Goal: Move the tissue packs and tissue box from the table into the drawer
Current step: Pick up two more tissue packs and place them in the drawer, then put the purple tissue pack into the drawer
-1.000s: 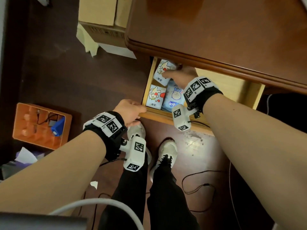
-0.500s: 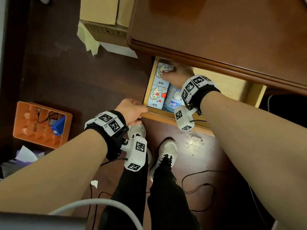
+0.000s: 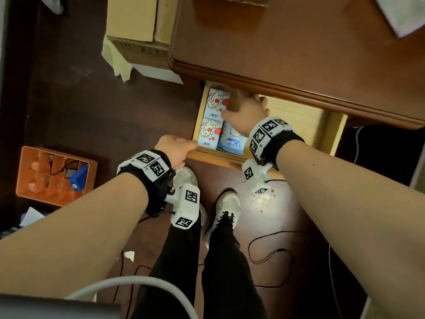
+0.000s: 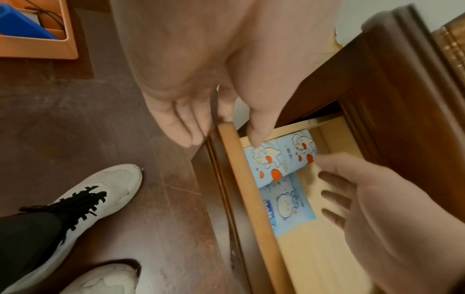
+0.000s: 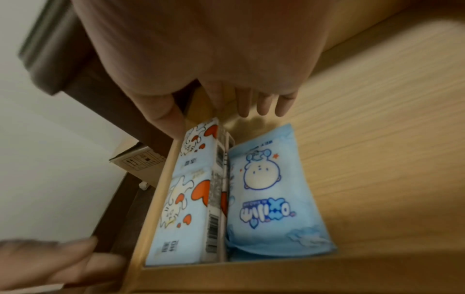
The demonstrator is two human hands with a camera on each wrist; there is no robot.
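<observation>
The light wooden drawer is pulled out under the dark table. Along its left wall lie two blue packs printed with red hearts, the near one and the far one. A soft blue tissue pack lies beside them. My right hand hovers inside over the far pack, fingers loosely straight, thumb touching its far corner. My left hand pinches the drawer front's left corner, thumb inside, fingers outside.
An orange crate with a blue object sits on the dark floor at left. Cardboard boxes stand beside the table. Black cables trail across the floor near my white shoes. The tabletop overhangs the drawer's back.
My right hand has carried the far heart pack deeper into the drawer and set it flat behind the near one, then loosened its fingers. The left hand stays on the drawer front.
</observation>
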